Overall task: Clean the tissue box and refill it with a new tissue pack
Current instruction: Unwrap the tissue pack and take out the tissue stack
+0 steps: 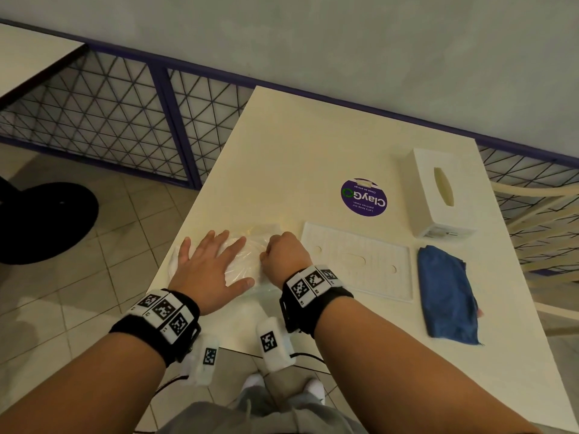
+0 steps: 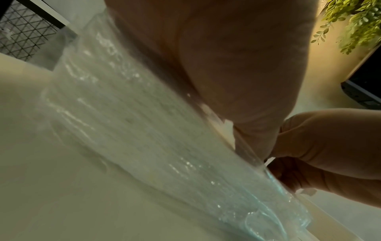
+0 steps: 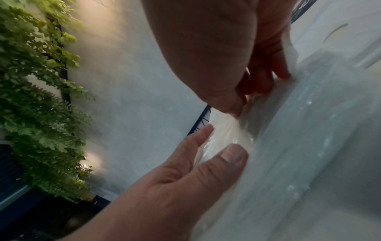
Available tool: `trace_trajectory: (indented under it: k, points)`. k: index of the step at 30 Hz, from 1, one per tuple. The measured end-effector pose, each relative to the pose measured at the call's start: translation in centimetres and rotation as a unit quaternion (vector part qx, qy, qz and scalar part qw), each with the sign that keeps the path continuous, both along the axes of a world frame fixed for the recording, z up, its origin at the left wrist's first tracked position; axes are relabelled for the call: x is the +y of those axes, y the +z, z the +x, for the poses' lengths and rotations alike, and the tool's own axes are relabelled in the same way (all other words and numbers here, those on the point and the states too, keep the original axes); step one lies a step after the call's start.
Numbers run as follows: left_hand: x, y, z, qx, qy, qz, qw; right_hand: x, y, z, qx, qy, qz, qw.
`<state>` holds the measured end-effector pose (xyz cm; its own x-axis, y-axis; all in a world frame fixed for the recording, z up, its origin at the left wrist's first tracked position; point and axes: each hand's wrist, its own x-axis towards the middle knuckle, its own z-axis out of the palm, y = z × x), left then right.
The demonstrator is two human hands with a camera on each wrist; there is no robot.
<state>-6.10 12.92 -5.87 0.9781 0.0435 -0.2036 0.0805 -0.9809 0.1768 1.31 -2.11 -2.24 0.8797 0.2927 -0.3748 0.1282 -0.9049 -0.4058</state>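
While the flat left hand (image 1: 209, 267) presses the tissue pack (image 1: 247, 261), the right hand (image 1: 283, 255) pinches its thin, slippery wrap; I would hold it by that edge.

Tissue pack (image 1: 247, 258): clear crinkled plastic wrap, white tissues inside, flat on the table's (image 1: 282, 151) near-left part. Tissue box (image 1: 435, 195): white, oblong, upright, oval top slot empty, at far right. Its base panel (image 1: 357, 261): white, flat, ribbed, detached, between pack and blue cloth (image 1: 448, 292).
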Motion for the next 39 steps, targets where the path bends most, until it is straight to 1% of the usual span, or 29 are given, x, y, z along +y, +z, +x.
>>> trace_trajectory:
  k: [4, 8, 13, 16, 18, 19, 22, 23, 24, 25, 26, 28, 29, 31, 35, 39]
  points:
    - [-0.1, -0.1, 0.0, -0.002, 0.001, 0.005, 1.000, 0.1, 0.3, -0.4, -0.015, 0.032, -0.014, 0.999]
    - [-0.2, -0.2, -0.1, -0.010, 0.003, 0.003, 1.000, 0.8, 0.1, -0.7, -0.029, 0.102, -0.075, 0.992]
    - [-0.3, 0.0, -0.1, -0.010, 0.009, -0.003, 1.000, 1.1, -0.1, -1.0, -0.055, 0.093, -0.085, 0.991]
    - [-0.3, 0.0, -0.1, -0.010, 0.009, -0.003, 1.000, 0.9, -0.4, -1.1, -0.069, 0.106, -0.079, 0.989]
    - [-0.3, 0.0, -0.1, -0.009, 0.008, -0.005, 1.000, 0.8, -0.6, -1.0, -0.070, 0.092, -0.056, 0.992]
    - [-0.2, 0.0, -0.2, -0.008, 0.007, -0.006, 1.000, 0.7, -0.6, -0.9, -0.065, 0.068, -0.033, 0.995]
    - [0.0, -0.1, -0.3, -0.005, 0.003, -0.006, 1.000, -0.6, -0.7, -0.1, -0.037, -0.047, 0.043, 0.997]
    - [0.1, -0.1, -0.3, -0.005, 0.003, -0.007, 1.000, -1.2, -0.9, 0.1, -0.047, -0.060, 0.066, 0.995]
    - [0.1, -0.1, -0.3, -0.006, 0.002, -0.009, 1.000, -1.8, -1.1, 0.2, -0.065, -0.044, 0.091, 0.993]
    - [0.1, -0.1, -0.3, -0.007, 0.002, -0.010, 1.000, -2.4, -1.4, 0.3, -0.086, -0.007, 0.116, 0.990]
    - [0.1, -0.2, -0.3, -0.008, 0.002, -0.011, 1.000, -2.9, -1.7, 0.4, -0.103, 0.045, 0.120, 0.986]
    - [0.2, -0.2, -0.2, -0.009, -0.004, -0.012, 1.000, -3.4, -2.0, 0.6, -0.108, 0.135, 0.074, 0.982]
    - [0.3, -0.2, -0.2, -0.009, -0.009, -0.011, 1.000, -3.5, -1.9, 0.7, -0.100, 0.159, 0.049, 0.981]
    - [0.7, -0.2, -0.2, -0.011, -0.021, -0.013, 1.000, -3.3, -1.3, 1.2, -0.069, 0.186, 0.013, 0.980]
    - [1.3, -0.1, -0.1, -0.010, -0.042, -0.019, 0.999, -3.2, 0.2, 2.1, 0.022, 0.200, 0.012, 0.980]
    - [1.4, 0.0, -0.2, -0.006, -0.044, -0.013, 0.999, -2.9, 0.9, 2.6, 0.034, 0.230, -0.043, 0.972]
